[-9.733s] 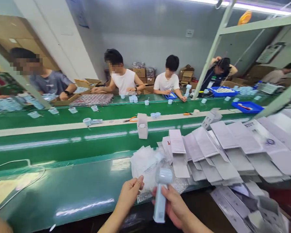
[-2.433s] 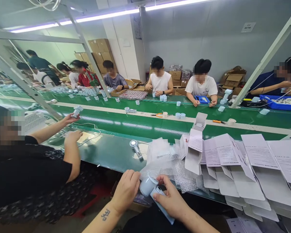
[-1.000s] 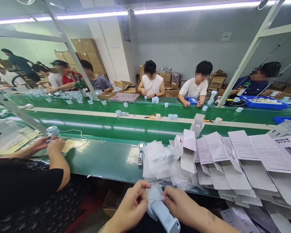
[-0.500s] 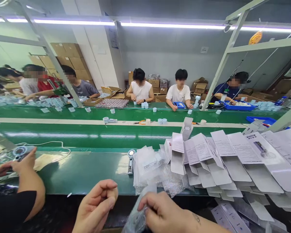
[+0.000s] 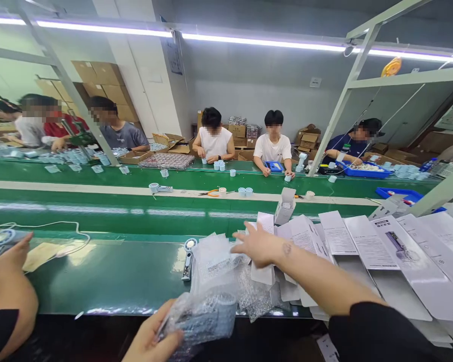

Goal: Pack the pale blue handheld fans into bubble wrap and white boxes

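Observation:
My left hand (image 5: 154,332) grips a clear bubble-wrap bag (image 5: 202,319) at its left end, near the bottom of the view. Inside shows a light blue device; the wrap blurs its shape. My right hand (image 5: 254,245) is stretched out over the bench with fingers spread and nothing in them. It is above the right side of a pile of clear bubble-wrap bags (image 5: 215,266), close to the white unfolded boxes (image 5: 347,239). Left of the bags lies a light blue device (image 5: 187,259) with a round head and a slim body.
A co-worker's hands (image 5: 7,256) at left hold another round-headed device. A white cable (image 5: 75,226) lies nearby. An upright white box (image 5: 286,206) stands behind the pile. Across the green conveyor (image 5: 117,203), several people work among light blue parts. A metal post (image 5: 337,110) rises at right.
The wrapped device has gone from my right hand to my left. My right hand has moved up and forward to the boxes, its fingers opening. The view has shifted slightly right.

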`<state>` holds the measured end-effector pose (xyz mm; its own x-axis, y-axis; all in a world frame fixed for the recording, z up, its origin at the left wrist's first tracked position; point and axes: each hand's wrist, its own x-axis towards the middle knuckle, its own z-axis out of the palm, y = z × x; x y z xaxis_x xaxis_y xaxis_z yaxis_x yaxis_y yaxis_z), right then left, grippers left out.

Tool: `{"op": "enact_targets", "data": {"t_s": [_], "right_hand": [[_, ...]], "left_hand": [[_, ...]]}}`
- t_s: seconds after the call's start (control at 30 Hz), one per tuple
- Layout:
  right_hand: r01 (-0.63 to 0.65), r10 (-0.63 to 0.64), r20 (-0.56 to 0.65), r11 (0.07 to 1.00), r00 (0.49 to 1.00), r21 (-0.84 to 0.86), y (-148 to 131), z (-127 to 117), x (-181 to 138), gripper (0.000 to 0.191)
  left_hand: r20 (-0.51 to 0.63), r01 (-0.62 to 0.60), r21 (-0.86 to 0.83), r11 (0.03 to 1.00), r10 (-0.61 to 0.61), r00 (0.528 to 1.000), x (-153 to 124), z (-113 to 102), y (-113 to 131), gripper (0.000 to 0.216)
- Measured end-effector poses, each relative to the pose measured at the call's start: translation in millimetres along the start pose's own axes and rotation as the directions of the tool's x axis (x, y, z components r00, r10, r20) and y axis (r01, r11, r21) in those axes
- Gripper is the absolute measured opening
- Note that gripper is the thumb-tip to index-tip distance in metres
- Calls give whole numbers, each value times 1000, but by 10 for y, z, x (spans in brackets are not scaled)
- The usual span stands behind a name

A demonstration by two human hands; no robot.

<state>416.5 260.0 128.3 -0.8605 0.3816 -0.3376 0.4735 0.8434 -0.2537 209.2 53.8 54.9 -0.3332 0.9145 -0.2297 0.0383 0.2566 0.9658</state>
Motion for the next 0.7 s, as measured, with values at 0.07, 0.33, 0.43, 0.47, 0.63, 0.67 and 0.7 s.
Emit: {"op": "enact_targets", "data": {"t_s": [0.07, 0.33, 0.43, 0.47, 0.63, 0.67, 0.7], "right_hand": [[-57, 69, 42, 970, 997, -238, 325, -21, 122, 41], [-164, 89, -326, 964, 941, -211, 714, -371, 274, 22], [-226, 155, -504, 970, 849, -84, 582, -602, 573, 23], [-237, 181, -546, 971, 818, -33, 531, -639, 713, 23], [-306, 392, -640, 920, 661, 247, 457, -518, 1421, 21], [-325, 445, -637, 895, 630, 304, 489, -452, 1531, 19], [-344, 498, -628, 867, 599, 359, 535, -381, 1628, 18]], "left_hand": [[-78, 51, -147, 988, -63, 995, 39, -90, 58, 51], [-175, -215, -585, 782, 136, 975, 336, -137, 678, 39], [-242, -481, -561, 674, 423, 873, 666, -24, 1089, 29], [-255, -548, -523, 652, 494, 831, 808, -3, 1201, 28], [-88, -647, 54, 760, 649, 755, 1616, -69, 1373, 36], [-20, -625, 194, 756, 640, 768, 1771, -97, 1349, 39], [37, -605, 303, 737, 625, 780, 1917, -121, 1319, 41]]}}
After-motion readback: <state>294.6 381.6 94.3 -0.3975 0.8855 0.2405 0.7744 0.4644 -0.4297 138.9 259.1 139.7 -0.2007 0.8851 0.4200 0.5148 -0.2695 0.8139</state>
